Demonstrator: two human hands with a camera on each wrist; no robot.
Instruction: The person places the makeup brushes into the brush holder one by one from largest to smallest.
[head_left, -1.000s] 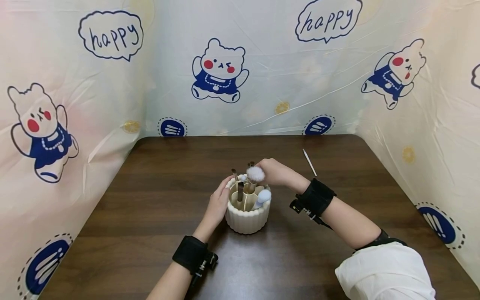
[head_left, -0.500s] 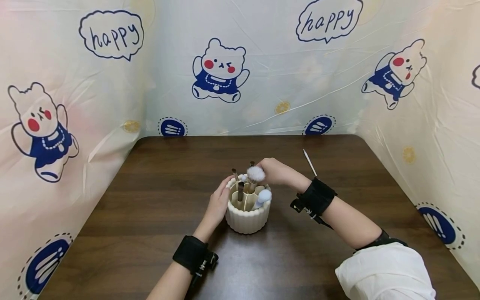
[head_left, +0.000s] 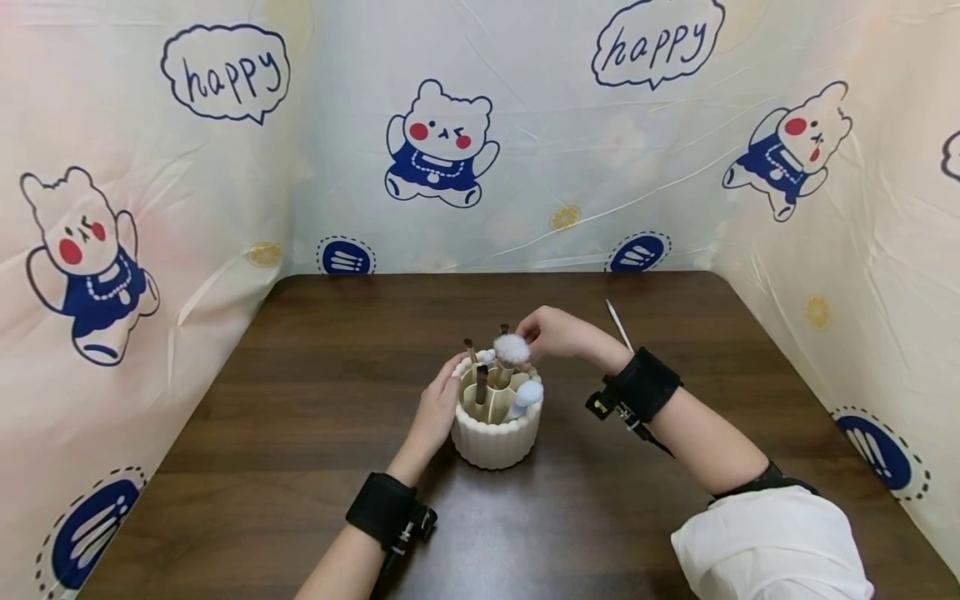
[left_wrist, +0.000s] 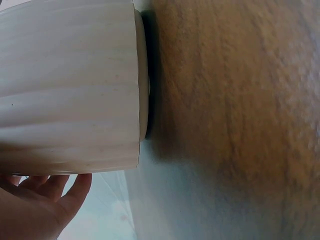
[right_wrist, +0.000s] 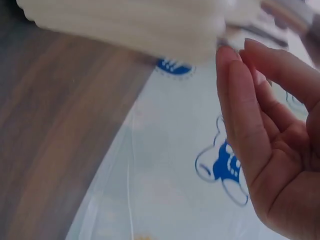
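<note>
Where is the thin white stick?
In the head view, the thin white stick lies on the table, just behind the right hand.

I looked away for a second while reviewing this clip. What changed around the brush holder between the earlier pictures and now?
The right hand has drawn back a little from the fluffy white brush, rising toward the far side; its fingers are now straight and hold nothing. The left hand stays against the side of the cream holder, and the brushes and the thin stick on the table lie as before.
</note>
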